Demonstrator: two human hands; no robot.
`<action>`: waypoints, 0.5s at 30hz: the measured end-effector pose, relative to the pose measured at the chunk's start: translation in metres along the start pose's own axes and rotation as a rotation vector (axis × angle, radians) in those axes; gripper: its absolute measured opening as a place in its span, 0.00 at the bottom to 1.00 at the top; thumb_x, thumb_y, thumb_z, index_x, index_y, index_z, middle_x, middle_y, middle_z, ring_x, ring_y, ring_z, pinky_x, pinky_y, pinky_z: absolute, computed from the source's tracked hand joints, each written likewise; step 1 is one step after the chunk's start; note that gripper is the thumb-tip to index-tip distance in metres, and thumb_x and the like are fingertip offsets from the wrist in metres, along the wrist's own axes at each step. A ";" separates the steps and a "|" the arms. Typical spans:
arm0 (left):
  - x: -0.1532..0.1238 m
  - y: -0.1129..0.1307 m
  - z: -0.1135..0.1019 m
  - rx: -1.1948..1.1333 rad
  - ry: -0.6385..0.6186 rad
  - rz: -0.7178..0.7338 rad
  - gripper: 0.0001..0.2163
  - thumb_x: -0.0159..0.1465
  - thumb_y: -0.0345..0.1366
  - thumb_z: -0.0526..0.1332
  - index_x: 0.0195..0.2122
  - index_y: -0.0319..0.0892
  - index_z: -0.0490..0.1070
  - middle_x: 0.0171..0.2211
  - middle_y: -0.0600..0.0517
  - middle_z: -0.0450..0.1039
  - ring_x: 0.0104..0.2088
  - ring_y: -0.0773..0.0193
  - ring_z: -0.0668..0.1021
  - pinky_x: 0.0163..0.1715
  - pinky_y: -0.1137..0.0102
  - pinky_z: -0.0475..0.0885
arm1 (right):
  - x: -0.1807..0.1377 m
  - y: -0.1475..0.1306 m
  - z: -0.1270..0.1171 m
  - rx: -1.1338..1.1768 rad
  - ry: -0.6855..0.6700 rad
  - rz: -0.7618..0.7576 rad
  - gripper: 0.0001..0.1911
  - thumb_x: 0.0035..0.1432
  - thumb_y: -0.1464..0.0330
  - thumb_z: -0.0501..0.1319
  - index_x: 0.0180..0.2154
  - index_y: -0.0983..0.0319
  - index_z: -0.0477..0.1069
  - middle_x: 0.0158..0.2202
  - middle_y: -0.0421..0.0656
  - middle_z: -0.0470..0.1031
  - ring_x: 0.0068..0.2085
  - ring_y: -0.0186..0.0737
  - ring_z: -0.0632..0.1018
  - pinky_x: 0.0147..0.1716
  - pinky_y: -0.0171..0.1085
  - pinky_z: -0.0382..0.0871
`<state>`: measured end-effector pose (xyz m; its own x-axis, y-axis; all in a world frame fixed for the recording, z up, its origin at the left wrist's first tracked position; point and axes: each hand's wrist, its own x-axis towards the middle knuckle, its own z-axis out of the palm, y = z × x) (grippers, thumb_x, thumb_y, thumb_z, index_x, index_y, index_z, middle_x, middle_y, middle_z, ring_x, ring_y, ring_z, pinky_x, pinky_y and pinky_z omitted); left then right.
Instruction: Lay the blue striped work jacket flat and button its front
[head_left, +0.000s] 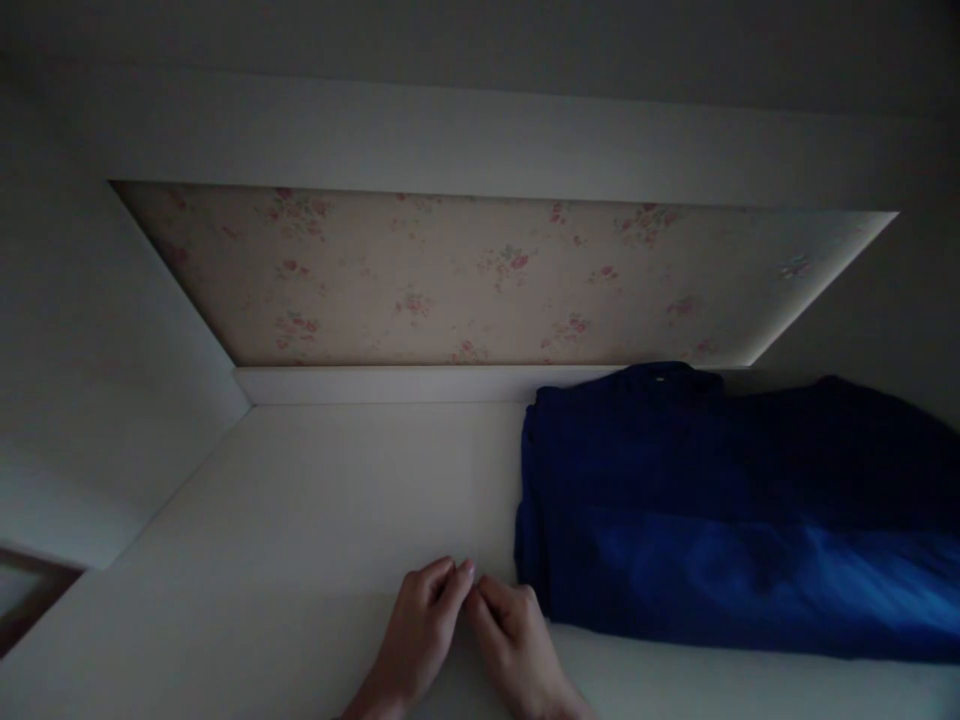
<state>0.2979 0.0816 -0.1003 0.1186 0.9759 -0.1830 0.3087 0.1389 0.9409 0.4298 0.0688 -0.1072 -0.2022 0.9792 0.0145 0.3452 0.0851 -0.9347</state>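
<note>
Your left hand [420,625] and right hand [514,630] rest knuckles-up, fingertips meeting, on the smooth white shelf [315,500]. Each grip is curled narrow, holding nothing visible. Just beside your right hand lies soft, folded blue cloth [712,510].

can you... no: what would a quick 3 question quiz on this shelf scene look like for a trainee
1. True or false: the folded blue garment lies on the left half of the white shelf.
2. Where do the left hand and right hand sit?
A. on top of the garment
B. together on the shelf, just left of the garment
C. against the floral back panel
3. Fill in: the fingertips of the two hands ____ each other.

Key: 1 false, it lies on the right. 2 B. 3 meet.
</note>
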 end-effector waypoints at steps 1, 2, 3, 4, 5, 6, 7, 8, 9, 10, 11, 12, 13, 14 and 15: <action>0.000 0.000 0.000 -0.004 -0.001 0.002 0.22 0.64 0.55 0.52 0.21 0.45 0.54 0.20 0.59 0.51 0.25 0.67 0.59 0.26 0.71 0.55 | 0.000 0.000 0.000 -0.002 -0.004 0.004 0.22 0.64 0.56 0.49 0.21 0.61 0.54 0.20 0.35 0.53 0.23 0.30 0.56 0.22 0.33 0.48; 0.000 0.000 0.000 -0.009 -0.002 0.002 0.22 0.64 0.55 0.53 0.21 0.45 0.54 0.20 0.59 0.51 0.25 0.67 0.59 0.26 0.71 0.55 | 0.000 0.000 0.000 -0.002 -0.006 0.007 0.22 0.64 0.56 0.49 0.21 0.61 0.54 0.19 0.35 0.53 0.23 0.30 0.56 0.22 0.33 0.48; 0.000 -0.001 0.000 -0.013 -0.004 0.003 0.22 0.64 0.55 0.53 0.21 0.45 0.54 0.20 0.59 0.51 0.25 0.67 0.58 0.26 0.71 0.55 | 0.000 0.000 0.000 0.000 -0.007 0.009 0.23 0.64 0.56 0.49 0.21 0.61 0.55 0.19 0.35 0.53 0.23 0.30 0.56 0.22 0.33 0.48; 0.000 -0.001 0.000 -0.017 -0.004 0.004 0.22 0.64 0.55 0.53 0.21 0.45 0.54 0.20 0.59 0.51 0.25 0.67 0.58 0.26 0.71 0.55 | 0.000 0.000 0.000 0.003 -0.009 0.011 0.22 0.64 0.56 0.49 0.21 0.61 0.55 0.19 0.35 0.54 0.23 0.30 0.56 0.22 0.33 0.48; 0.000 -0.001 0.000 -0.020 -0.005 0.006 0.22 0.64 0.55 0.53 0.21 0.45 0.54 0.20 0.59 0.51 0.25 0.67 0.58 0.26 0.71 0.55 | 0.000 0.000 0.000 0.006 -0.011 0.014 0.22 0.65 0.56 0.49 0.21 0.61 0.56 0.19 0.35 0.54 0.24 0.30 0.56 0.22 0.32 0.48; 0.000 -0.001 0.000 -0.024 -0.006 0.008 0.22 0.64 0.55 0.53 0.21 0.45 0.54 0.20 0.59 0.51 0.25 0.67 0.58 0.26 0.71 0.55 | 0.000 0.001 0.000 0.007 -0.012 0.015 0.22 0.65 0.56 0.49 0.22 0.61 0.57 0.20 0.35 0.54 0.24 0.30 0.56 0.22 0.32 0.48; 0.000 -0.001 0.000 -0.030 -0.009 0.008 0.22 0.64 0.55 0.53 0.21 0.44 0.55 0.20 0.59 0.51 0.25 0.67 0.58 0.26 0.71 0.55 | 0.000 0.002 0.001 0.008 -0.012 0.015 0.22 0.65 0.56 0.49 0.22 0.61 0.57 0.20 0.35 0.55 0.24 0.30 0.56 0.22 0.32 0.48; 0.000 -0.001 0.000 -0.035 -0.014 0.007 0.22 0.64 0.55 0.53 0.21 0.44 0.55 0.20 0.59 0.51 0.25 0.67 0.58 0.26 0.71 0.55 | 0.000 0.003 0.001 0.010 -0.010 0.013 0.22 0.65 0.57 0.49 0.22 0.61 0.57 0.20 0.35 0.55 0.24 0.30 0.56 0.22 0.32 0.48; 0.000 0.000 0.000 -0.039 -0.018 0.003 0.22 0.64 0.55 0.53 0.21 0.44 0.55 0.20 0.59 0.51 0.25 0.67 0.58 0.26 0.71 0.55 | -0.001 0.003 0.001 0.012 -0.011 0.009 0.22 0.65 0.57 0.49 0.23 0.62 0.58 0.20 0.35 0.56 0.24 0.30 0.57 0.23 0.32 0.49; 0.000 0.000 0.000 -0.042 -0.021 0.000 0.22 0.64 0.55 0.53 0.21 0.44 0.55 0.20 0.59 0.51 0.25 0.67 0.58 0.26 0.71 0.55 | -0.001 0.004 0.002 0.013 -0.011 0.007 0.22 0.65 0.57 0.49 0.23 0.62 0.59 0.20 0.35 0.56 0.24 0.30 0.57 0.23 0.32 0.49; 0.000 0.000 0.000 -0.043 -0.022 -0.002 0.22 0.64 0.55 0.53 0.21 0.44 0.55 0.20 0.59 0.51 0.25 0.67 0.57 0.26 0.71 0.55 | -0.002 0.004 0.002 0.012 -0.011 0.007 0.22 0.65 0.57 0.49 0.23 0.62 0.59 0.20 0.35 0.56 0.24 0.30 0.57 0.23 0.33 0.49; 0.001 0.000 0.000 -0.042 -0.019 -0.002 0.22 0.64 0.55 0.53 0.21 0.44 0.55 0.20 0.59 0.51 0.25 0.67 0.57 0.26 0.71 0.55 | -0.002 0.004 0.002 0.012 -0.015 0.009 0.22 0.65 0.57 0.49 0.22 0.62 0.59 0.20 0.35 0.56 0.25 0.30 0.57 0.23 0.33 0.49; 0.001 -0.001 0.000 -0.039 -0.014 -0.001 0.22 0.64 0.55 0.53 0.21 0.44 0.55 0.20 0.59 0.51 0.25 0.67 0.57 0.26 0.71 0.54 | -0.002 0.004 0.002 0.012 -0.020 0.012 0.22 0.65 0.57 0.49 0.22 0.62 0.59 0.20 0.35 0.56 0.25 0.30 0.57 0.23 0.33 0.49; 0.001 -0.001 0.000 -0.037 -0.010 0.001 0.22 0.64 0.55 0.53 0.21 0.44 0.55 0.20 0.59 0.51 0.25 0.67 0.57 0.26 0.71 0.54 | -0.002 0.003 0.001 0.014 -0.023 0.014 0.22 0.65 0.56 0.49 0.22 0.62 0.59 0.20 0.35 0.55 0.24 0.30 0.56 0.23 0.33 0.49; 0.002 -0.002 0.001 -0.037 -0.008 0.001 0.22 0.64 0.55 0.53 0.21 0.44 0.55 0.20 0.59 0.51 0.25 0.68 0.57 0.26 0.71 0.54 | -0.002 0.003 0.001 0.019 -0.022 0.014 0.23 0.65 0.56 0.49 0.22 0.62 0.58 0.20 0.35 0.55 0.24 0.30 0.56 0.22 0.33 0.48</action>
<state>0.2982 0.0828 -0.1022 0.1263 0.9748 -0.1840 0.2734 0.1441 0.9510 0.4302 0.0666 -0.1100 -0.2179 0.9759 -0.0065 0.3308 0.0676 -0.9413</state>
